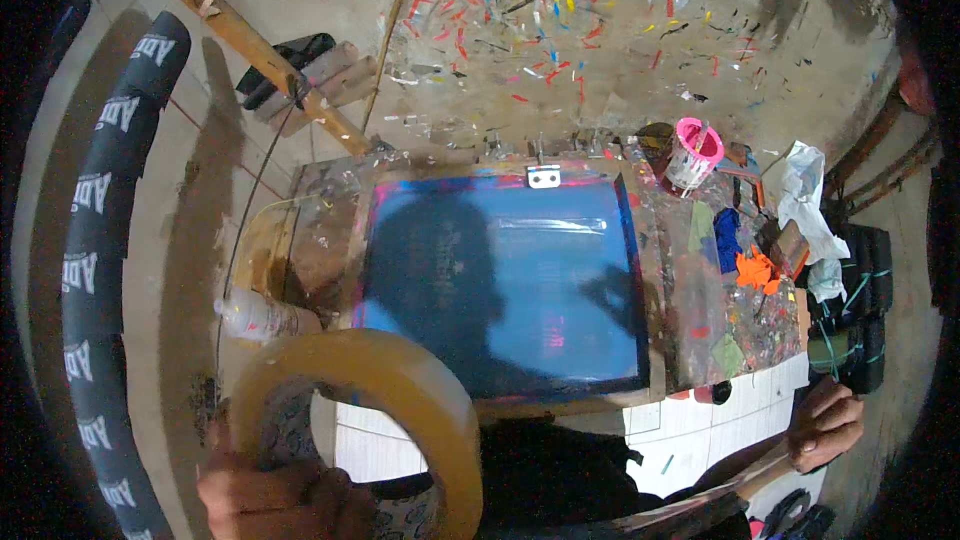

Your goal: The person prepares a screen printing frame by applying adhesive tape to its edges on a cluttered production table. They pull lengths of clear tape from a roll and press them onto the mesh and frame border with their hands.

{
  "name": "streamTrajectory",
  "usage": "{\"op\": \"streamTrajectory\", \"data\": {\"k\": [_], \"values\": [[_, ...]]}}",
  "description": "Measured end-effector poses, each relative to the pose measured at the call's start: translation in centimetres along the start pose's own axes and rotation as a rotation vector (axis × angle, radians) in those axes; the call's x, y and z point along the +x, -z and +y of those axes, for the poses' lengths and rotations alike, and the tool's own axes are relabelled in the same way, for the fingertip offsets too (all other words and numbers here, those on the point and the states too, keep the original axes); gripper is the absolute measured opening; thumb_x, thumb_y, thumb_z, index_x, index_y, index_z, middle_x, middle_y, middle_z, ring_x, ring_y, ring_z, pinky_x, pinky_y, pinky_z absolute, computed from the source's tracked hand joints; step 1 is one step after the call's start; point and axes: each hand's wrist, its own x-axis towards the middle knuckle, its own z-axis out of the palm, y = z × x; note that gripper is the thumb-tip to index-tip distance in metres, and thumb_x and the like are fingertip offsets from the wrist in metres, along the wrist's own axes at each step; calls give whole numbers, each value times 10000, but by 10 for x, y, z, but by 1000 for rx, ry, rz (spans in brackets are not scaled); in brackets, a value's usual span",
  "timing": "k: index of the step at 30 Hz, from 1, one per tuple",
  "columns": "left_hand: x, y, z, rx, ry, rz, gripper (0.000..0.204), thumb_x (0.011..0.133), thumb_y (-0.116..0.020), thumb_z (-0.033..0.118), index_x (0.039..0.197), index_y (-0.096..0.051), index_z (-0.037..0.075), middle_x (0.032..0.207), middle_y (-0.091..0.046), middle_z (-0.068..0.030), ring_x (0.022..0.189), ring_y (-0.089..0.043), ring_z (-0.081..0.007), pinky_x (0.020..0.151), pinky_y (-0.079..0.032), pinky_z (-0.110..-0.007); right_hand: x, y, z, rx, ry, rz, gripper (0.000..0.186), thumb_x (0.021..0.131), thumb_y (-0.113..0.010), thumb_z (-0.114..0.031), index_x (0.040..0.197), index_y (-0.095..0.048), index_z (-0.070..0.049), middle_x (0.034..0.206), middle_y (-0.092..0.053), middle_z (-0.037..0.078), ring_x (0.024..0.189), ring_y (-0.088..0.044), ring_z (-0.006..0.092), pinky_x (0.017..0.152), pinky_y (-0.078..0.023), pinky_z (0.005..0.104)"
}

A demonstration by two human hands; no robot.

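Close to the camera, my left hand (pixel 280 500) is closed around a big roll of yellowish-brown packing tape (pixel 455 420). A pulled-out strip of tape (pixel 690 510) runs from the roll's side toward the right. At its far end, my right hand (pixel 826 425) pinches the strip with bent fingers. Beyond the hands, a screen-printing frame (pixel 652 340) with blue mesh (pixel 560 290) lies flat on a paint-stained bench. A metal hinge clamp (pixel 544 176) sits at the frame's far edge. Shadows of a head and a hand fall across the mesh.
Right of the frame stand a pink-rimmed paint pot (pixel 697 155), an orange rag (pixel 757 271), a blue rag (pixel 727 240) and crumpled white plastic (pixel 805 200). A plastic bottle (pixel 265 318) lies at the left. Dark printed fabric (pixel 95 270) hangs far left; a wooden pole (pixel 240 30) slants behind.
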Motion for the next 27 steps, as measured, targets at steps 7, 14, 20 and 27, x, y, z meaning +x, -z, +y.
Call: {"op": "streamTrajectory", "data": {"k": [7, 14, 20, 27], "values": [[-11, -31, -4, 46, 17, 103, 283, 750, -803, 315, 959, -711, 147, 617, -584, 2, 541, -587, -218, 486, -440, -367, -50, -79, 87, -154, -596, 119, 141, 694, -818, -89, 725, -703, -13, 661, -663, 52, 505, -565, 152, 494, -438, 291], [2, -38, -23, 159, 204, 423, 239, 765, -788, 289, 931, -705, 140, 620, -590, -5, 551, -595, -224, 485, -442, -373, 16, -104, 103, -202, -1086, -237, 104, 755, -735, -13, 859, -733, -5, 784, -725, 90, 697, -670, 148, 624, -513, 289], [2, -289, -140, -168, 729, 321, 222, 915, -612, 267, 1057, -676, 109, 845, -662, -164, 749, -641, -361, 673, -527, -443, 71, -121, 113, -421, -920, -491, 177, 765, -659, -23, 932, -713, -40, 901, -693, 151, 800, -672, 321, 743, -532, 400], [5, -346, -135, -170, 984, 301, 536, 848, -681, 349, 1294, -546, 85, 965, -656, -185, 864, -653, -342, 748, -516, -444, 120, -156, 123, -488, -659, -527, 238, 751, -662, 25, 981, -678, -34, 854, -674, 158, 829, -670, 321, 769, -524, 397]]}}
